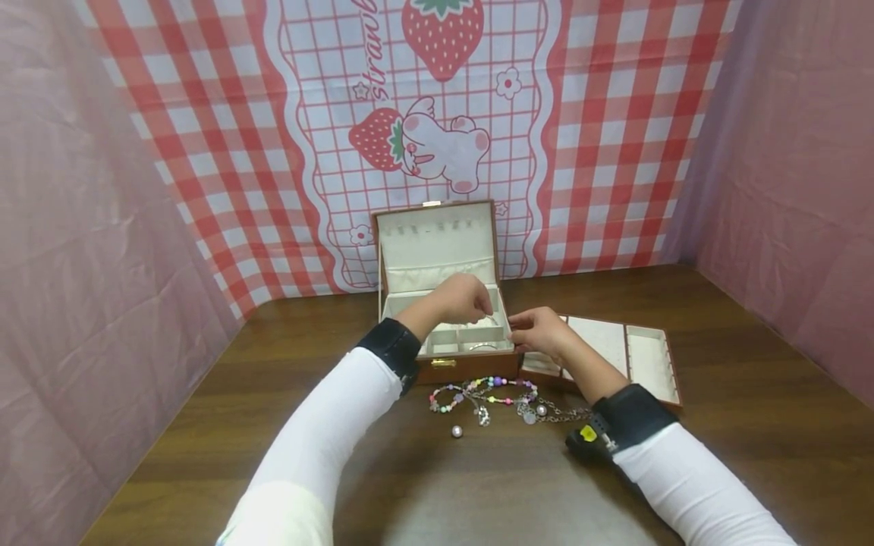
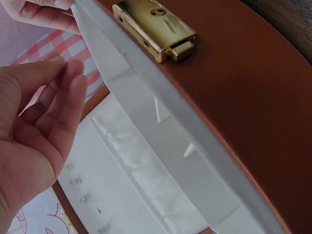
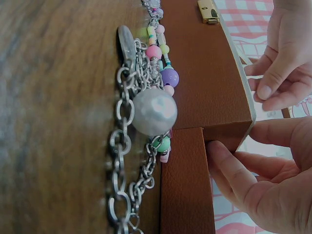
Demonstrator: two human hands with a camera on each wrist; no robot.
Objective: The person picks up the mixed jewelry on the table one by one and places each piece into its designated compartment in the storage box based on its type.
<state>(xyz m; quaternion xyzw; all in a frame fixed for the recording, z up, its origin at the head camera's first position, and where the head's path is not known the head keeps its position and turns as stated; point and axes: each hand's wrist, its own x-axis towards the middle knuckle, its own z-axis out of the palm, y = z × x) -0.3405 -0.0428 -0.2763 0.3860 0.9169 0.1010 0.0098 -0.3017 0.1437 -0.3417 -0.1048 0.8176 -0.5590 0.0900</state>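
A brown jewelry box (image 1: 471, 368) with a cream lining stands with its lid raised. My left hand (image 1: 463, 298) hovers over its compartments. In the left wrist view, its thumb and bent fingers (image 2: 73, 105) come close together, with nothing visible between them. A thin, curved silvery piece (image 1: 483, 347) lies in a front compartment. My right hand (image 1: 542, 334) is at the box's front right corner. In the right wrist view, its fairly straight fingers (image 3: 234, 165) touch the corner, one reaching into the gap beside the separate tray (image 3: 187, 195).
In front of the box lie a colourful beaded strand (image 1: 501, 400) and silver chains (image 1: 563, 415) with a large pearl bead (image 3: 155, 112). Another round bead (image 1: 457, 431) sits apart on the wooden table (image 1: 410, 485). A compartmented tray (image 1: 652, 364) extends to the right.
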